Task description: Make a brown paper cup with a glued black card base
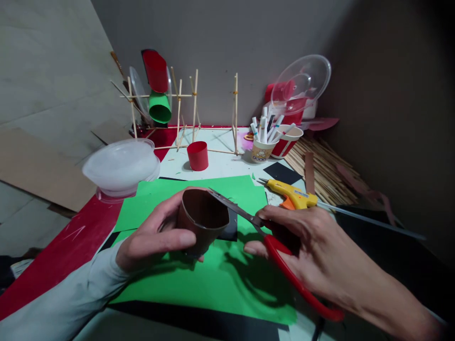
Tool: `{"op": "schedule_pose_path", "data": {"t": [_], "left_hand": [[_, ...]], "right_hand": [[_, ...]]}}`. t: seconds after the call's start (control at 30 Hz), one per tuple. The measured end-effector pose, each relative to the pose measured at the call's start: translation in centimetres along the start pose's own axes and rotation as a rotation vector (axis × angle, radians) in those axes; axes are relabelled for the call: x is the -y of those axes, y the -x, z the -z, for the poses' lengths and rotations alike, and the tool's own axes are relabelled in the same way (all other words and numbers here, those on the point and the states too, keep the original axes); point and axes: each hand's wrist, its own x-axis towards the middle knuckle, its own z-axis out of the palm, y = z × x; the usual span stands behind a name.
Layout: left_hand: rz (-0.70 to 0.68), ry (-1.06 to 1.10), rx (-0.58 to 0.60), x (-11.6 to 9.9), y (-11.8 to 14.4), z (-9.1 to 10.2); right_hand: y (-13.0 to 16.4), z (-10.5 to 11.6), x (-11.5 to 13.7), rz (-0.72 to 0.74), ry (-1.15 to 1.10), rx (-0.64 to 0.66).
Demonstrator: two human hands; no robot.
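My left hand [152,237] grips a brown paper tube [202,223] by its side, its open end tilted toward me, above a green paper sheet [220,279]. In my right hand [313,251] are red-handled scissors [270,241]; their blades point left, and the tips rest at the tube's upper rim. A small black paper piece [230,228] lies on the green sheet just behind the tube.
A yellow glue gun [293,194] lies right of the green sheet. Behind stand a red paper cup [197,155], a stick frame [194,111] holding red and green tubes, cups of markers [265,139], clear plastic bowls [121,166], and a pile of sticks [327,170].
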Motion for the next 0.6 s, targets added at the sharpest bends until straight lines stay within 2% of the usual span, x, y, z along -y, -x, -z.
{"op": "schedule_pose_path", "data": {"t": [0.13, 0.27, 0.6], "left_hand": [[-0.095, -0.071, -0.011, 0.03, -0.35, 0.1], [-0.182, -0.251, -0.115, 0.17, -0.75, 0.43], [-0.171, -0.344, -0.113, -0.01, -0.35, 0.15]], "right_hand": [[-0.16, -0.23, -0.02, -0.014, 0.022, -0.022], [-0.15, -0.38, 0.07, -0.02, 0.013, -0.014], [-0.05, 0.16, -0.07, 0.004, 0.007, 0.033]]}}
